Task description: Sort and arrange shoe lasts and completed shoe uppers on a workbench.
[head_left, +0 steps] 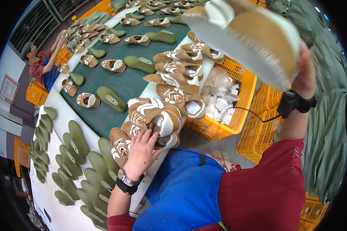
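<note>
My right hand (305,73) is raised at the upper right, closed on a brown and white shoe upper (254,40). The upper is close to the camera and blurred by motion; its pale underside with a stitched edge faces me. Lower down, my left hand (140,151) lies with fingers spread over a heap of brown and white shoes (142,113) at the table's edge. Its fingertips touch a shoe near the collar, and part of that shoe is hidden under the hand. More shoes with white laces (179,69) lie in a row farther along the edge.
Green shoe lasts (75,138) stand in rows on the white tabletop at left. Shoes and lasts lie paired on the green belt (108,86). A yellow crate (216,133) holds white scraps. Green cloth (327,115) hangs at right. A co-worker (42,63) handles a shoe at far left.
</note>
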### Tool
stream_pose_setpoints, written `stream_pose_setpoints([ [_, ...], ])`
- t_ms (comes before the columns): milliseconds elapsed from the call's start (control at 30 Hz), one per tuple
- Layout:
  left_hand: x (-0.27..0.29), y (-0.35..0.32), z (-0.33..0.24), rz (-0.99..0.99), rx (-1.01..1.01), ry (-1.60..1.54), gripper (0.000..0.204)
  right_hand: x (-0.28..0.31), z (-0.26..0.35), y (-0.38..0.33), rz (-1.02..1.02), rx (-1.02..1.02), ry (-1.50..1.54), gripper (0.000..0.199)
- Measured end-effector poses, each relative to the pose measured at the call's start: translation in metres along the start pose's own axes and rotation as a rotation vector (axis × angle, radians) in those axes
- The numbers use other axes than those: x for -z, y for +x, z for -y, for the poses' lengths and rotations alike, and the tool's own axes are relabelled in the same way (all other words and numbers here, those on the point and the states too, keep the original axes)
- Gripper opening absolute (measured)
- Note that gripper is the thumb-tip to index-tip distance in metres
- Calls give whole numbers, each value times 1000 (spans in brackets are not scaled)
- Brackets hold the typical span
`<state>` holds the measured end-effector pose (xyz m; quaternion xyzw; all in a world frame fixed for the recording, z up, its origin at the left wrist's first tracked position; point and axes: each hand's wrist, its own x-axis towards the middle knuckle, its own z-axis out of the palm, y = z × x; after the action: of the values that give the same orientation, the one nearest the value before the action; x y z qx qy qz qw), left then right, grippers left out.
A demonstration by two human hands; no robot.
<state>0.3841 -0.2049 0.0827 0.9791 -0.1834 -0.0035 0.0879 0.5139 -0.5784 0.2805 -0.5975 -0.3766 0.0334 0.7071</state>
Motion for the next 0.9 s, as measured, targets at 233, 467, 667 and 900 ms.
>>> stream_pose_setpoints([
  [233,25,-49,-4,-33,111,-104,60,-47,-157,13,458,-70,-737,33],
  [467,7,-107,15,-171,454,-267,57,-52,-216,9,623,-301,-761,38],
  [667,-29,-121,18,-194,592,-282,60,29,-264,96,384,-362,-1273,28],
  [900,-32,-115,12,-232,647,-261,53,44,-364,101,458,-412,-1885,27],
])
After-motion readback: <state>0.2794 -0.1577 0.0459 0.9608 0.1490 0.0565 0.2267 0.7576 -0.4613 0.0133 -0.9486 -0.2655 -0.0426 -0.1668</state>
